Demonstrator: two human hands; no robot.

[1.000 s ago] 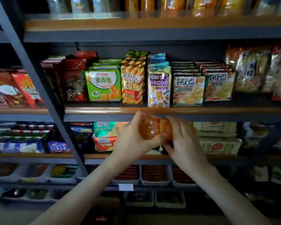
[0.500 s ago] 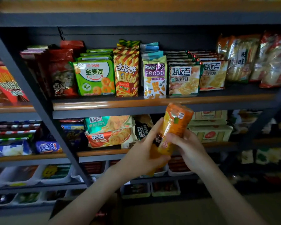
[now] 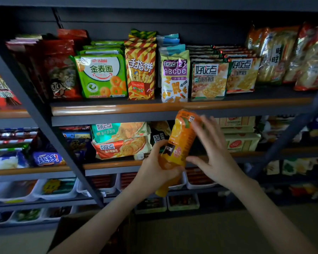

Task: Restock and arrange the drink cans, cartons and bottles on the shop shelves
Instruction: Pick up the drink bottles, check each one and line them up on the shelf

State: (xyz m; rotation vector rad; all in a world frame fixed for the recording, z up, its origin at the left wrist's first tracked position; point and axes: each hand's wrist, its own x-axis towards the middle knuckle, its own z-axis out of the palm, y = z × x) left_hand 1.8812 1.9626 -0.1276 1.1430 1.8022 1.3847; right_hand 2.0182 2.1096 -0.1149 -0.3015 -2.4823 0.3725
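Bottle point(image 3: 181, 140), perhaps plastic, in left hand point(image 3: 154, 171)

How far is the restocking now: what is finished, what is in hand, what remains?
Done: no shelved drinks show; the upper shelf holds only snack packets in rows. In hand: the left hand grips one orange juice bottle, tilted, before the shelves; the right hand is open beside it. Left: placing this bottle; no drink shelf is in view.

Tilted juice bottle point(image 3: 182, 136) in left hand point(image 3: 154, 171)
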